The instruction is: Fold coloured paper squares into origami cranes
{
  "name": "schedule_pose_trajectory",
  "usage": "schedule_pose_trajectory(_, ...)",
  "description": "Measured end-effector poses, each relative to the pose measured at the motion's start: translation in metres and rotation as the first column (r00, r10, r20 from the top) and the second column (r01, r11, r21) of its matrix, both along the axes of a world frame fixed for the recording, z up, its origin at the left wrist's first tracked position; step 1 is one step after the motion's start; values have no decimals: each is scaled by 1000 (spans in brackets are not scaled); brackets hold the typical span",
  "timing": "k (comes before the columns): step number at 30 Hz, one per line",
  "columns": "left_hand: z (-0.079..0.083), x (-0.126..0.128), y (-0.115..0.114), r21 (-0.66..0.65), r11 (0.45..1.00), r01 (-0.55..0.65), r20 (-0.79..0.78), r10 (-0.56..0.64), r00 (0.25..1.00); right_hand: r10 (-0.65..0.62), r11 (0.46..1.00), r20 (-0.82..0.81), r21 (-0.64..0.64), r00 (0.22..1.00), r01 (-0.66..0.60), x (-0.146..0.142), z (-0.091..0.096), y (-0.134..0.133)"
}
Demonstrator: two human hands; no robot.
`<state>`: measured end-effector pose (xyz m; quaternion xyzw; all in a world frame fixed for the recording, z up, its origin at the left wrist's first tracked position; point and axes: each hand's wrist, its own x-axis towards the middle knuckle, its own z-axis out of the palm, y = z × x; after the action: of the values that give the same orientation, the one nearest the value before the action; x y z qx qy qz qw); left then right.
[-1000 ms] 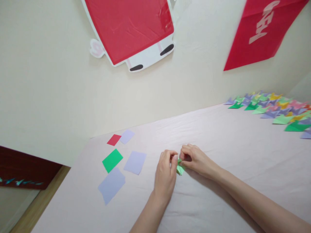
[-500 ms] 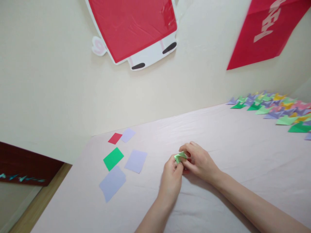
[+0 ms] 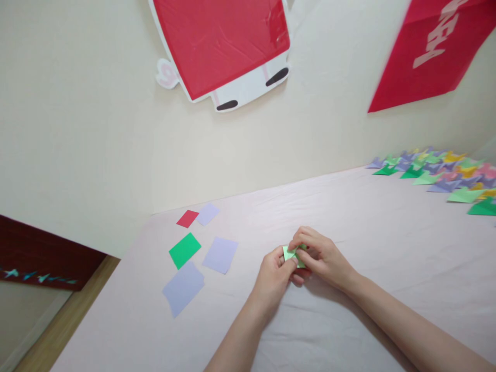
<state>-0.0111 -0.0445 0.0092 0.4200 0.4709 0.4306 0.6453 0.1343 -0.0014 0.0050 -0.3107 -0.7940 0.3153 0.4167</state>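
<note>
A small piece of light green paper (image 3: 288,253), partly folded, is held just above the cloth-covered table (image 3: 256,330). My left hand (image 3: 276,271) grips its left and near side, the thumb pressing on top. From the right, my right hand (image 3: 320,256) pinches the paper with thumb and fingers bent over its far edge. Fingers cover much of the paper, so its full fold cannot be made out.
To the left lie a green sheet (image 3: 185,250), a red sheet (image 3: 188,218) and several lavender sheets (image 3: 220,255). Many folded paper shapes (image 3: 445,183) in mixed colours stand in rows at the right rear. Behind the table rises a wall (image 3: 248,150) with red decorations.
The light green paper now lies flatter and shows more of its face between my hands. My fingers have shifted on it. The whole view has moved slightly.
</note>
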Motion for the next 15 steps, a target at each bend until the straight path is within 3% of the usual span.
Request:
schedule_pose_trajectory(4,-1,-2,0,12,1000,6,17,-6,1000,29,997,-37,-67,999,-31,2,0,2)
schedule_pose_trajectory(8,-8,-4,0,45,999,-12,-38,14,999,-14,962,-72,-273,997,-6,1,-3,0)
schedule_pose_trajectory(11,-10,-6,-1,92,995,-25,-162,40,986,-56,930,-100,-368,993,16,-1,-4,-1)
schedule_pose_trajectory(15,-7,-7,-5,161,985,-67,-364,122,923,-91,918,-95,-394,991,47,-1,-1,-2)
